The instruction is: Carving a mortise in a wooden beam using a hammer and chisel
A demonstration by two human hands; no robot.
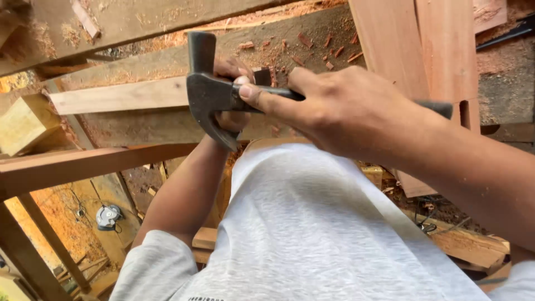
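Hammer (pixel 214 92): a dark steel claw hammer is held at centre frame, head to the left, claw curving down toward the near side, striking face pointing to the far side.
Right hand (pixel 340 108): the fingers are wrapped tight around the hammer's neck just behind the head, thumb laid along the top; the rest of the handle (pixel 437 107) is seen emerging past the wrist on the right.
Left hand (pixel 234 95): it is partly hidden behind the hammer head; its fingers are curled closed, pinched against a small dark piece (pixel 262 76) on the wood, though what is pinched cannot be made out.
Pale plank (pixel 117 96): a light strip of wood is laid left to right, ending under the hammer head.
Workbench (pixel 278 33): a grey surface strewn with reddish wood chips is seen beyond the hands.
Reddish boards (pixel 423 44): stood together at far right.
Wood block (pixel 25 122): a pale offcut is seen at far left.
Grey shirt (pixel 312 234): the person's own torso fills the near foreground.
Power tool (pixel 108 217): a small grey machine is seen lying on the sawdust floor at lower left.
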